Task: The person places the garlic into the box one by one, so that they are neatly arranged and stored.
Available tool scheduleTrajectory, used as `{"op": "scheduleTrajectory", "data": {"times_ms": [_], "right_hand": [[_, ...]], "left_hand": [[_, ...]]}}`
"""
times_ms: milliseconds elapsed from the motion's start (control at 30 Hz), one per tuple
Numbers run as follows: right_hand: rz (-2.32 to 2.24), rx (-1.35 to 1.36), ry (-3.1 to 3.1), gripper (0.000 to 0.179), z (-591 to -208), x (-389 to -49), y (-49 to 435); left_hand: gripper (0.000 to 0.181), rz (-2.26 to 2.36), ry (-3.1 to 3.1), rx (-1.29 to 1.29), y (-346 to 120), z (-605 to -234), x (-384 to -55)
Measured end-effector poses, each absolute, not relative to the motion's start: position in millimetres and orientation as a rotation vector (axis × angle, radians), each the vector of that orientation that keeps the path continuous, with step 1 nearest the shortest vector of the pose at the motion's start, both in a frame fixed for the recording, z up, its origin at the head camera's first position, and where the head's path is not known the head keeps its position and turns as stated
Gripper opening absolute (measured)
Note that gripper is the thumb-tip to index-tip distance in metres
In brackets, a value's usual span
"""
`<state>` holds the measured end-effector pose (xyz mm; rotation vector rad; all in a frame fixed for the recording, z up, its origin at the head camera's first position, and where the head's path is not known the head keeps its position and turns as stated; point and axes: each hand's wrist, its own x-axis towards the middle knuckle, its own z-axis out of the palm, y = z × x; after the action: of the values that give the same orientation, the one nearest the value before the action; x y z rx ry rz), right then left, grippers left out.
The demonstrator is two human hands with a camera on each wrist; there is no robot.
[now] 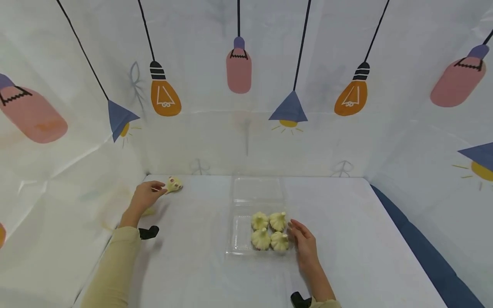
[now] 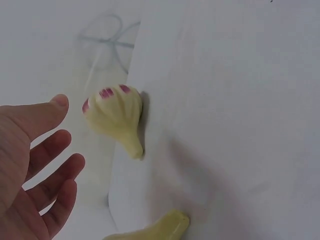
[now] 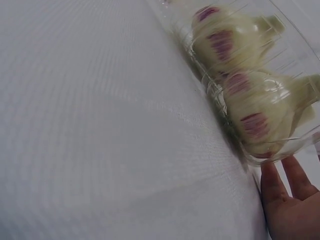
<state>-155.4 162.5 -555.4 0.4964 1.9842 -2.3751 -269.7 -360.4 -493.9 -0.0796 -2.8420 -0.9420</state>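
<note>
At the far left of the table, my left hand (image 1: pixel 148 194) reaches toward a pale garlic bulb (image 1: pixel 174 184) with purple marks. In the left wrist view a gap shows between the spread fingers (image 2: pixel 57 145) and that bulb, whose stem points down. Another pale yellow piece (image 2: pixel 160 227), partly out of frame, lies below it. A clear plastic box (image 1: pixel 240 247), its lid folded back, sits mid-table with several garlic bulbs (image 1: pixel 261 238) in its right part. My right hand (image 1: pixel 306 246) is at the box's right side, fingertips (image 3: pixel 270 172) against its wall, not curled round it.
White table (image 1: pixel 192 273) fills the space around the box. A white sheet (image 1: pixel 246 141) with printed lamps hangs behind the table and at both sides. Dark blue cloth (image 1: pixel 420 244) runs along the right edge. Each wrist wears a black camera mount (image 1: pixel 149 232).
</note>
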Motion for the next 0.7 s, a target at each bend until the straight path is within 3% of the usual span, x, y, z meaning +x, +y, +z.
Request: {"op": "scheduleTrajectory", "data": {"times_ms": [200, 700], "right_hand": [[-2.345, 0.496, 2.028, 0.038, -556, -155, 165], [-2.32, 0.51, 2.036, 0.038, -554, -156, 165]], "left_hand": [[0.038, -0.988, -2.908, -0.064, -372, -492, -290], [0.051, -1.068, -2.922, 0.029, -384, -521, -304]]}}
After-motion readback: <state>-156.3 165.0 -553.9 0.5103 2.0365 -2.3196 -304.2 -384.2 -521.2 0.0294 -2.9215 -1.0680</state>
